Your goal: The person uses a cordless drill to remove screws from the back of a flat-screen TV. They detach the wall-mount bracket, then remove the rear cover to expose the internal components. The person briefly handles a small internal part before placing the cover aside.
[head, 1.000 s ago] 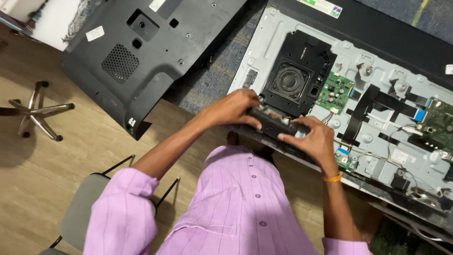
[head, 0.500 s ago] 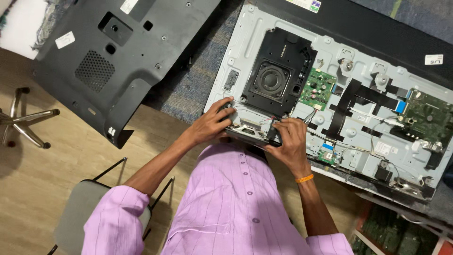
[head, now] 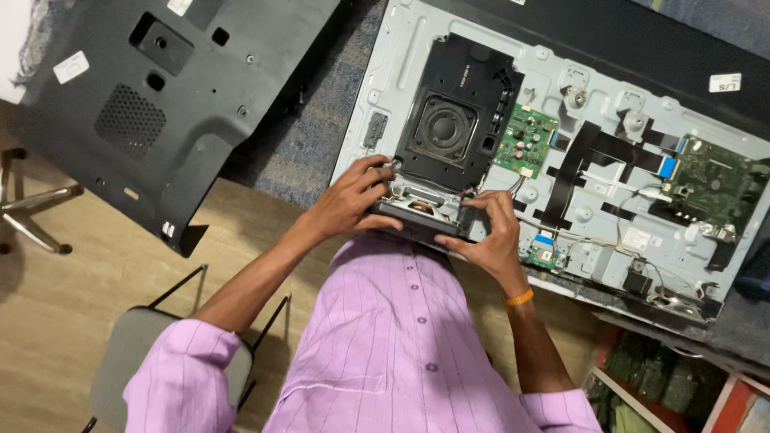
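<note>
An opened flat screen lies with its grey metal chassis (head: 401, 72) facing up. A black speaker module (head: 453, 120) sits on it, beside a small green circuit board (head: 525, 143). My left hand (head: 349, 200) and my right hand (head: 485, 232) grip the two ends of a black and silver part (head: 421, 210) at the chassis's near edge, just below the speaker module. A larger green board (head: 710, 180) with black flat cables (head: 593, 152) lies to the right. An orange band circles my right wrist.
The removed black back cover (head: 160, 96) lies at the left on a grey-blue mat (head: 309, 144). A grey chair seat (head: 132, 353) stands below my left arm. Chair legs (head: 32, 208) show at the far left. Shelves with green boards (head: 666, 385) are at the lower right.
The view has shifted, so the chassis appears lower and further left in frame. Both hands stay on the black and silver part, now pressed closer to the chassis edge.
</note>
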A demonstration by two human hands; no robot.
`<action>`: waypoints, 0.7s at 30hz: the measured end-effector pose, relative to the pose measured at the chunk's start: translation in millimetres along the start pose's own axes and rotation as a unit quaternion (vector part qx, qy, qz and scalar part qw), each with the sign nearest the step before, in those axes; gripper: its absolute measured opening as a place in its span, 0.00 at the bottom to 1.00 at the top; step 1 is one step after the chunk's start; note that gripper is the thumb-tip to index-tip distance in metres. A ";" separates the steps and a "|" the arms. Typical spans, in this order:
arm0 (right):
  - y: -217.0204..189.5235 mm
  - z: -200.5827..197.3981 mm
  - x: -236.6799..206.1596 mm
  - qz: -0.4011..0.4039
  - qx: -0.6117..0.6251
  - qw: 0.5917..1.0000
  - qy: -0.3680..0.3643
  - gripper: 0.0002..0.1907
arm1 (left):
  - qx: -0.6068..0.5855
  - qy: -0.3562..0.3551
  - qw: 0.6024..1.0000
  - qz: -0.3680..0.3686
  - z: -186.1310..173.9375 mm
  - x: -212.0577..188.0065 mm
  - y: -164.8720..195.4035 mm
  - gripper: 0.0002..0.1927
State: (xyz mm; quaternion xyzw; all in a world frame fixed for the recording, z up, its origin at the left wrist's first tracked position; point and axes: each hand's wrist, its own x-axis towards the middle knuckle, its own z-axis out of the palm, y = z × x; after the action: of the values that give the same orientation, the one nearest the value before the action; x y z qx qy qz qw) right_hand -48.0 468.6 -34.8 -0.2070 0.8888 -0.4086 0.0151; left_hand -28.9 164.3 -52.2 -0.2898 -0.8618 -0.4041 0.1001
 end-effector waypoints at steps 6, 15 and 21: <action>-12.6 -12.1 -8.6 -0.052 -0.031 0.998 0.007 0.45 | -0.027 -0.035 0.999 -0.023 -30.6 11.9 22.3 0.25; -7.5 -4.7 -11.4 0.008 0.069 0.997 0.016 0.41 | -0.098 -0.064 0.958 -0.263 -36.8 47.1 51.4 0.24; 9.9 -20.3 13.1 0.175 0.544 0.820 -0.038 0.40 | -0.278 0.011 0.926 -0.254 -48.8 65.3 39.2 0.18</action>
State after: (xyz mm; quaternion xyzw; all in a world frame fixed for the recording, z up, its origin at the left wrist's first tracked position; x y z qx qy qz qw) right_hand -67.5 484.0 -26.7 -0.0212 0.5424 -0.8076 0.2306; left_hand -62.3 174.5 31.2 -0.0725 -0.7588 -0.6422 -0.0812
